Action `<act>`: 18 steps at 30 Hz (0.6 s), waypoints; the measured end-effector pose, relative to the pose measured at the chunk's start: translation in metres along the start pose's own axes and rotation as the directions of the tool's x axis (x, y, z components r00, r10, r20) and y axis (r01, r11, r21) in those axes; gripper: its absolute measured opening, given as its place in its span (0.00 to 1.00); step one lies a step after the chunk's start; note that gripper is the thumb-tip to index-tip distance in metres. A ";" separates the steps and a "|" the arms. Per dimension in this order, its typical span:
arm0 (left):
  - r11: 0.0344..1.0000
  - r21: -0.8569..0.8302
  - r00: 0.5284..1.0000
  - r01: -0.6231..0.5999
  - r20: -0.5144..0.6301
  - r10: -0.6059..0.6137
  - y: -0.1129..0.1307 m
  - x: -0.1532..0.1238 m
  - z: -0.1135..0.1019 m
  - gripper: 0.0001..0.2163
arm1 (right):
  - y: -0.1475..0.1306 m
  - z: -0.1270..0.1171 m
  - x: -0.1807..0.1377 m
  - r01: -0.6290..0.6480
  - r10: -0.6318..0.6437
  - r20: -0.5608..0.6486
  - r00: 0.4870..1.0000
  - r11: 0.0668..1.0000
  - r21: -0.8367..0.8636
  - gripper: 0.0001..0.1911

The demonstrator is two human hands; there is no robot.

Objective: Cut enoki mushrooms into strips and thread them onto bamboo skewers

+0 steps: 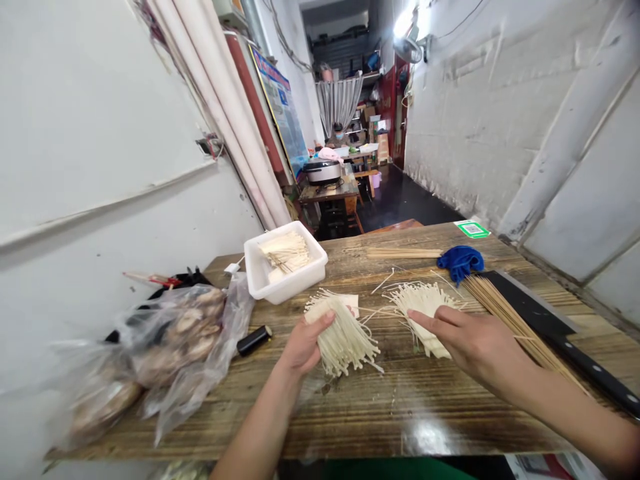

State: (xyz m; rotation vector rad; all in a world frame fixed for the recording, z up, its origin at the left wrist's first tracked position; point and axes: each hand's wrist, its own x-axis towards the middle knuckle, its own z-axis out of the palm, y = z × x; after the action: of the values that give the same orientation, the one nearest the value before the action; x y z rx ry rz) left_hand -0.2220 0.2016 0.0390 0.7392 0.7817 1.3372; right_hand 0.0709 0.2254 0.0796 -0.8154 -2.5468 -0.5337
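Note:
My left hand (306, 341) is closed round a flattened bunch of enoki mushrooms (347, 340), its thumb on top and the stems fanned toward the right. Over a second enoki bunch (425, 310) on the wooden table lies my right hand (465, 333). Its index finger stretches across the stems, while the other fingers are bent and partly hidden. A few loose strands run between the two bunches. Further back, a white plastic tub (286, 290) contains more enoki pieces (287, 255).
Bamboo skewers (520, 320), a large knife (595, 367) and a blue cloth (459, 263) lie at the right. More skewers (404, 253) are behind. On the left are plastic bags of brown mushrooms (185, 333) and a black cylinder (254, 340). A green code card (472, 229) marks the far corner.

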 end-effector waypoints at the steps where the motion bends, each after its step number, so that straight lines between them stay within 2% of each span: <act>1: 1.000 0.010 1.000 0.003 0.009 -0.003 0.000 -0.001 0.000 0.14 | -0.001 -0.001 0.001 0.001 -0.001 -0.010 1.000 1.000 -0.005 0.27; 18: 0.997 0.073 0.999 0.028 0.013 -0.029 0.005 -0.004 0.004 0.15 | -0.006 -0.009 0.001 0.009 -0.009 -0.012 1.000 1.000 0.002 0.27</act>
State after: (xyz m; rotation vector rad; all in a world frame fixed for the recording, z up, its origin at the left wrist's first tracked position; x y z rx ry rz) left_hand -0.2214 0.1980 0.0454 0.7913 0.8300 1.2817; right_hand 0.0685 0.2173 0.0866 -0.7986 -2.5402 -0.5377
